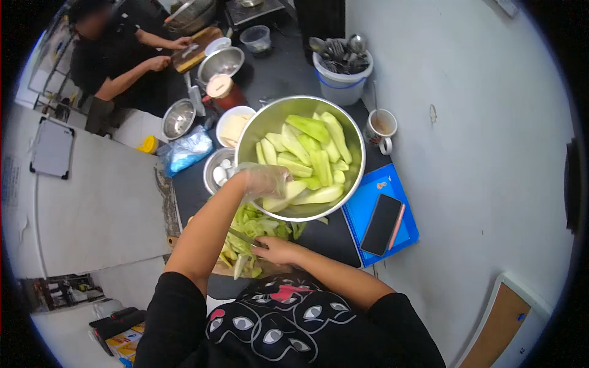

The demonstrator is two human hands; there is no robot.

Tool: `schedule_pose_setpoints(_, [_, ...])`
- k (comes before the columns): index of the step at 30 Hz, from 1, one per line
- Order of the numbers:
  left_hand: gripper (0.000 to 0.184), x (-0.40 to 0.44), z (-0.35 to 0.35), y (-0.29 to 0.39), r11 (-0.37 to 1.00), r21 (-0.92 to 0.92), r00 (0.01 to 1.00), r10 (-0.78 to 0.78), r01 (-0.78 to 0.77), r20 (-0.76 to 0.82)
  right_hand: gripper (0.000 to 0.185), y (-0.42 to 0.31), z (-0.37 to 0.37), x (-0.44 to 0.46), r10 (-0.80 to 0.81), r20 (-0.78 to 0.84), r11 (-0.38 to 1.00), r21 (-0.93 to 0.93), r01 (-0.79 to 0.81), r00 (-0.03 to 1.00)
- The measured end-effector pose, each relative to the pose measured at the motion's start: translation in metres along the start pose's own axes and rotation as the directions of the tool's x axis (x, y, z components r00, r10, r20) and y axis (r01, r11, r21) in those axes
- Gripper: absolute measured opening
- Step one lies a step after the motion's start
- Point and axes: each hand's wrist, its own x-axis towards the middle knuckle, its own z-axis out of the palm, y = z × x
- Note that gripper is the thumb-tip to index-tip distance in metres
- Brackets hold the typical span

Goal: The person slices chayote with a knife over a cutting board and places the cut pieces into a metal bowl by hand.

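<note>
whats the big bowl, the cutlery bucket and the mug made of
The big bowl: metal, likely stainless steel, satin inside, from its grey sheen and bright rim. The bucket: probably smooth pale plastic, with a thin blue handle. The mug: likely glazed ceramic, from its shiny patterned white side.

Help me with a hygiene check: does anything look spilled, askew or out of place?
A smartphone lies on a blue folder right beside the steel mixing bowl of peeled vegetables, odd so near food. The left hand wears a clear glove, while the right hand looks bare. No spill is visible.
</note>
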Motion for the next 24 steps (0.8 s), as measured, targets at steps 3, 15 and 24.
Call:
schedule_pose_setpoints(3, [0.049, -0.055, -0.003, 0.007, 0.609, -0.786, 0.991, -0.001, -0.105, -0.133, 0.063, 0.002, 0.005, 0.000, -0.066, -0.045, 0.996, -0.066, 0.063, 0.997])
schedule_pose_setpoints(15, [0.062, -0.215, 0.066, 0.044, -0.597, -0.567, 0.788, -0.193, -0.567, -0.585, 0.060, -0.039, 0.033, -0.042, 0.137, -0.195, 0.987, -0.059, -0.152, 0.971])
schedule_pose_setpoints(24, [0.057, -0.261, 0.106, 0.047, -0.373, -0.646, 0.742, -0.425, -0.666, -0.519, 0.048, -0.009, 0.040, -0.059, -0.072, -0.363, 0.997, 0.010, 0.081, 0.929])
